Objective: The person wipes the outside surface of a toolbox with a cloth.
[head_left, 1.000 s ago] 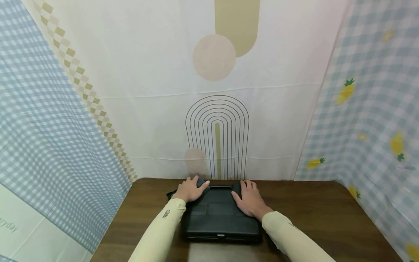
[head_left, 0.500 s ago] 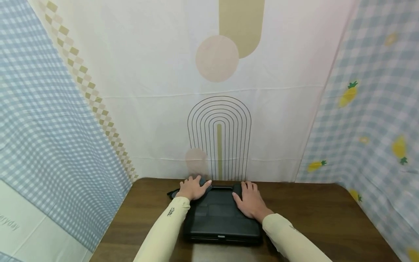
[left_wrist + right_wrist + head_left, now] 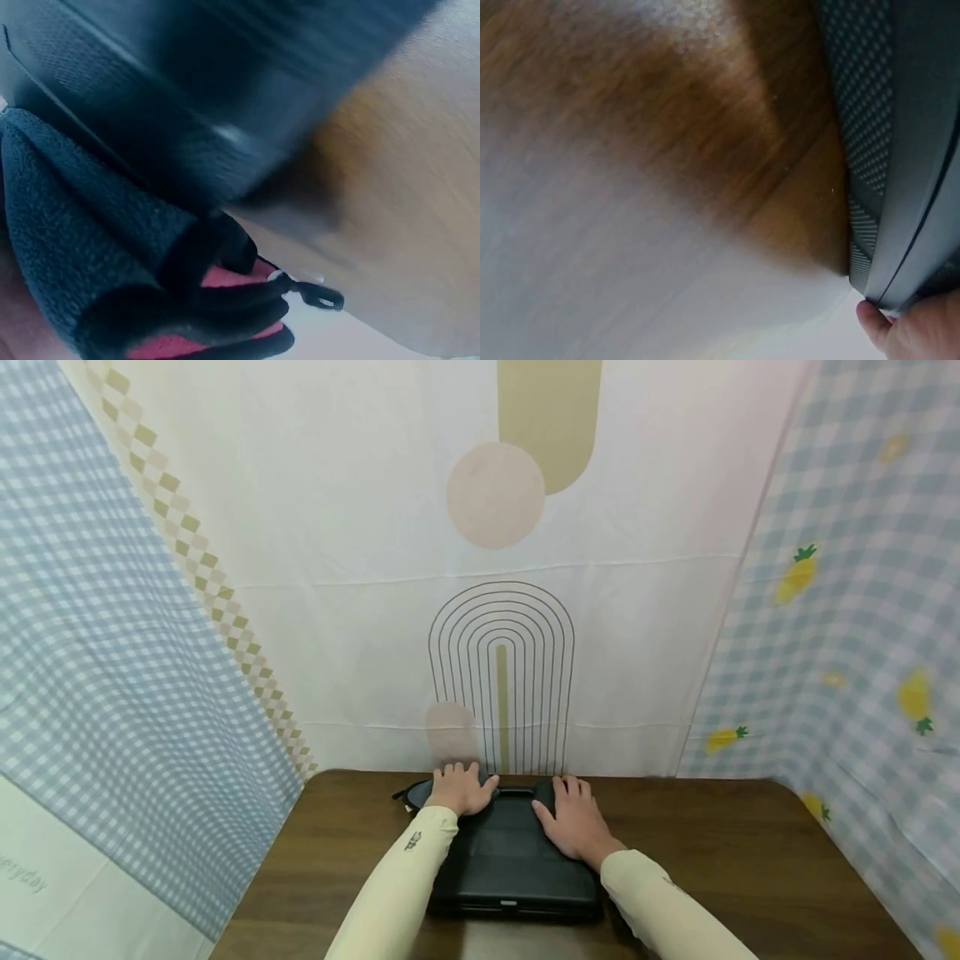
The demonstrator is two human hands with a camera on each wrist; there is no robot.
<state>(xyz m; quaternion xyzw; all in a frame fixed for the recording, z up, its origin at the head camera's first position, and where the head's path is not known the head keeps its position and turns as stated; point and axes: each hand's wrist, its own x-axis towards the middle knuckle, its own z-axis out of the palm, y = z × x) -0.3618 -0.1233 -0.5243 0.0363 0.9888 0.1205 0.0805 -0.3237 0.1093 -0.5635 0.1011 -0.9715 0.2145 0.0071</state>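
Fingers of the left hand [image 3: 459, 792] lie spread on a dark cloth [image 3: 67, 225] at the far left corner of a black case [image 3: 521, 864], lower centre of the head view, perhaps to pin it flat. The right hand's [image 3: 576, 825] fingers rest side by side at the far right corner, likely steadying the case against the surface [image 3: 720, 852]; pressure cannot be told.
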